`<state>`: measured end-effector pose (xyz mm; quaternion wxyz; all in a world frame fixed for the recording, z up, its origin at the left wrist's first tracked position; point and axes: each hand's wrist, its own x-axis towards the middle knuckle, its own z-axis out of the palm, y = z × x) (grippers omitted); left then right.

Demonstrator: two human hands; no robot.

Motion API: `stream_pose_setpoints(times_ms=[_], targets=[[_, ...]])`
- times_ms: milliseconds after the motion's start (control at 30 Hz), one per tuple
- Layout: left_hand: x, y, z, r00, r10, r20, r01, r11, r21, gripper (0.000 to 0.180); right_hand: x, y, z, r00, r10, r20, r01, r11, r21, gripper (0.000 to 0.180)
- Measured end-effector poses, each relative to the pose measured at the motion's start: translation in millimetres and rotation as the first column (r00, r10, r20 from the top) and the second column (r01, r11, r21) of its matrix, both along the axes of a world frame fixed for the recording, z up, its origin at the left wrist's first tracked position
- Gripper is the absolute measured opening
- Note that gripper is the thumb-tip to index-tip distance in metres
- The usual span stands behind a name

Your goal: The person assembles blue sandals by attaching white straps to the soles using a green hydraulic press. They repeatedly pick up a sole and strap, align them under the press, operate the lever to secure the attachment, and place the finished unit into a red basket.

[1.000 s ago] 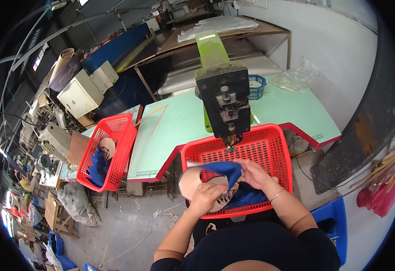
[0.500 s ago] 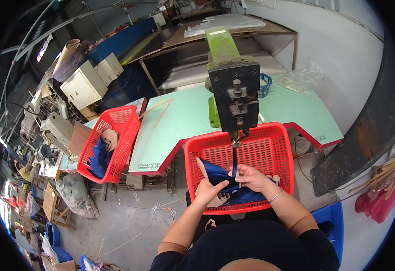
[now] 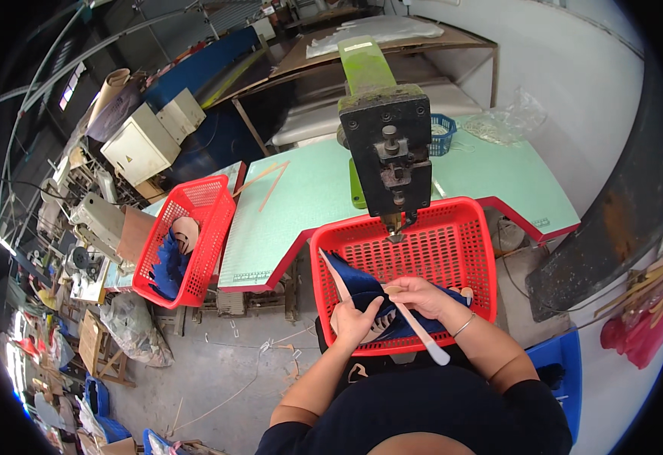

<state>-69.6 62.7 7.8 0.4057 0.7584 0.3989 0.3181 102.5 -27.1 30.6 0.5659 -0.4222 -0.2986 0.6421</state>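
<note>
My left hand [image 3: 355, 322] grips a dark blue shoe upper [image 3: 355, 285] with a tan lining, held over the near side of a red plastic basket [image 3: 452, 227]. My right hand [image 3: 421, 297] rests on the same blue piece and also holds a pale flat stick [image 3: 422, 334] that points back toward my body. Just beyond the hands, a black machine head [image 3: 389, 155] with a green arm hangs its tip over the basket.
A pale green worktable [image 3: 308, 197] with red edging lies behind the basket. A second red basket [image 3: 187, 239] with blue and tan pieces stands at the left. A small blue basket [image 3: 442, 135], clear plastic bags, a blue bin [image 3: 562, 364] and old machines surround the area.
The tan rounded piece seen earlier has been turned or folded away; the blue upper now stands up toward the machine tip, and the pale stick shows in my right hand.
</note>
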Motion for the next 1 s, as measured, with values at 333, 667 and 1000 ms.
stream_pose_setpoints(times_ms=[333, 667, 1000], targets=[[14, -17, 33, 0.829, 0.012, 0.559, 0.226, 0.907, -0.354, 0.013, -3, -4, 3, 0.991, -0.068, -0.116, 0.072, 0.997, 0.031, 0.026], [22, -29, 35, 0.779, -0.006, 0.627, 0.267, 0.907, -0.324, 0.013, -3, -6, 16, 0.952, -0.244, 0.183, 0.211, 0.961, 0.180, 0.023], [7, 24, 62, 0.975, -0.047, 0.217, -0.042, 0.920, 0.389, 0.069, 22, -30, 71, 0.215, -0.535, 0.817, -0.145, 0.810, 0.569, 0.019]])
